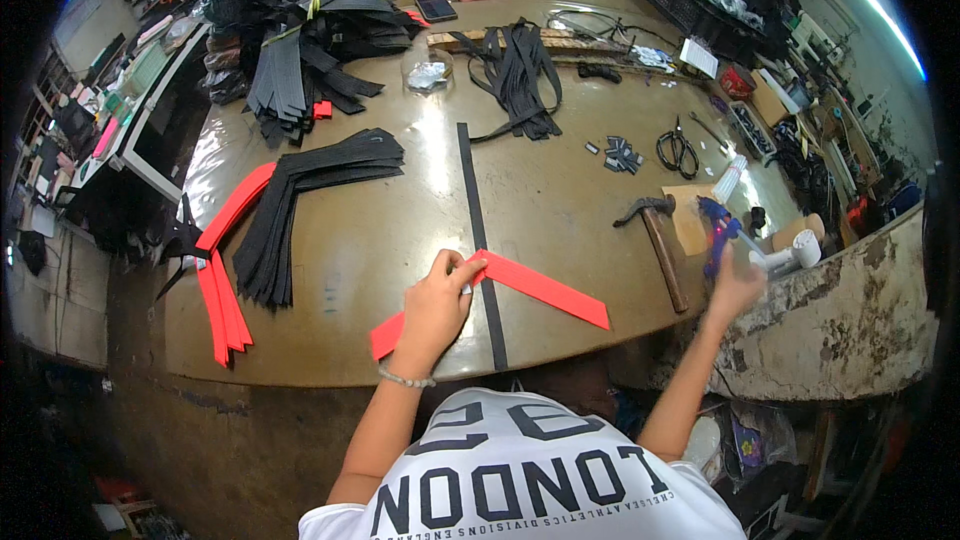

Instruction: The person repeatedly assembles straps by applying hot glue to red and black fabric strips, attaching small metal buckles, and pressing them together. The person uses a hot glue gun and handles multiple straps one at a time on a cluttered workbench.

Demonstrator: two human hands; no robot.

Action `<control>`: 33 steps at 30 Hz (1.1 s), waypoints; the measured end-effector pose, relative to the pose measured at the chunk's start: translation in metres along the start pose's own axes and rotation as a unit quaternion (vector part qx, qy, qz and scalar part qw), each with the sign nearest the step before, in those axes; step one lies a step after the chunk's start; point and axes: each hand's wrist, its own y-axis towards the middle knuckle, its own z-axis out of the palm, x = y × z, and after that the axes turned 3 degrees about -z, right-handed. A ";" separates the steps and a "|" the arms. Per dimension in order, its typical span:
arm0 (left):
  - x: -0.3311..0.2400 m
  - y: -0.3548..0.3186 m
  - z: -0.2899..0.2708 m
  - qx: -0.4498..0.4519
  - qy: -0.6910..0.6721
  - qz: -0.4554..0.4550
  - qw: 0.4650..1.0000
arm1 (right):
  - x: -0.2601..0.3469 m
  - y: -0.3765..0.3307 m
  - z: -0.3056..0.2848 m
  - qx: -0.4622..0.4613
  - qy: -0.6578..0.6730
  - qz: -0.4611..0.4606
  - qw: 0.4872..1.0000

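My left hand (440,302) pinches a red folded strip (545,290) at its bend, between thumb and fingers. The strip forms a V shape, one arm pointing right and the other partly hidden under my hand. Beneath the bend runs a long black strap (475,205), laid from the table's middle toward its front edge. Over on the right, my right hand (738,285) is at a blue tool (715,230) that looks like a glue gun. Blur hides whether its fingers grip the tool. A hammer (655,245) lies just left of that hand.
Bent black strips (300,190) and more red strips (220,295) lie left. Behind are a black strip heap (290,70), a black strap bundle (520,80) and a phone (435,7). Scissors (678,150), small dark pieces (620,155) and a white cylinder (803,248) are right.
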 end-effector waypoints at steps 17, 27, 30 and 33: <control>0.003 -0.001 0.008 -0.065 -0.084 -0.044 0.993 | 0.180 -0.085 0.052 0.641 0.186 -0.276 0.692; 0.004 0.000 0.008 -0.071 -0.073 -0.036 0.994 | 0.185 -0.092 0.054 0.644 0.065 -0.334 0.685; 0.005 0.000 0.011 -0.074 -0.074 -0.036 0.994 | 0.179 -0.095 0.042 0.648 0.078 -0.338 0.678; 0.006 0.000 0.013 -0.075 -0.087 -0.044 0.992 | 0.174 -0.097 0.029 0.658 0.063 -0.336 0.671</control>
